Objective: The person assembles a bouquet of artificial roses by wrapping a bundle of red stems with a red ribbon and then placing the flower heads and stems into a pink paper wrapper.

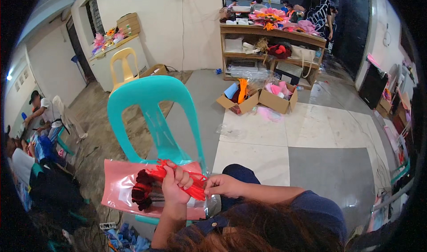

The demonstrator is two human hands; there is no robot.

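My left hand (176, 182) is closed around a bunch of bright red fuzzy stems (196, 193), held over the seat of a teal plastic chair (150, 88). The fingers of my right hand (222, 186) pinch the bunch at its right end. Beside my left hand, dark red and black fuzzy flower heads (141, 192) lie with their stems on a pink sheet in clear plastic (115, 182), which covers the seat.
Two open cardboard boxes (252, 105) of craft materials stand on the floor ahead, before a wooden shelf (283, 32) topped with bouquets. A yellow chair (125, 65) stands behind the teal one. People (50, 113) are at the left; one stands by the doorway. Blue wrapping (126, 240) lies below left.
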